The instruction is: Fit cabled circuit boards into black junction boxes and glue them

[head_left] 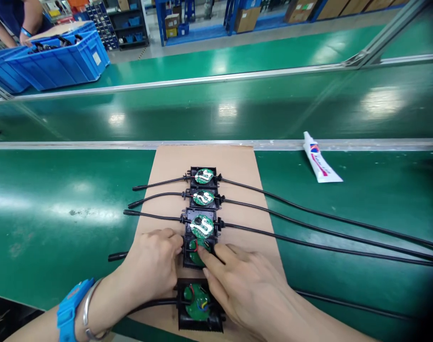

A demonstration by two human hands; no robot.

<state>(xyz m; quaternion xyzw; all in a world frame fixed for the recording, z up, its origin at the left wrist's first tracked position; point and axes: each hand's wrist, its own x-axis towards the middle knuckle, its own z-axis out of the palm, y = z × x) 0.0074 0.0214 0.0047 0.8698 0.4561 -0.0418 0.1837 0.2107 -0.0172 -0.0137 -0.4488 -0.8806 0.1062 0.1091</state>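
Under my hands is a black plastic housing point(192, 264), the fourth from the back, with a green circuit board point(195, 257) and a red wire in it. My left hand point(155, 261) is closed at its left edge, where the black cable point(117, 256) runs in beneath my curled fingers; they hide the exact grip. From the right, my right hand point(246, 280) holds the housing, its index fingertip on the board and its thumb near the lower edge. Closest to me lies another housing point(200, 325), with red, yellow and blue wires on its board.
Behind, three cabled housings point(204, 216) bear white compound on their boards. All lie on a cardboard sheet point(202, 156). A white tube point(321, 161) lies at right on the green bench point(362, 204). Beyond the metal rail are blue crates point(59, 69) and a person's arm point(33, 19).
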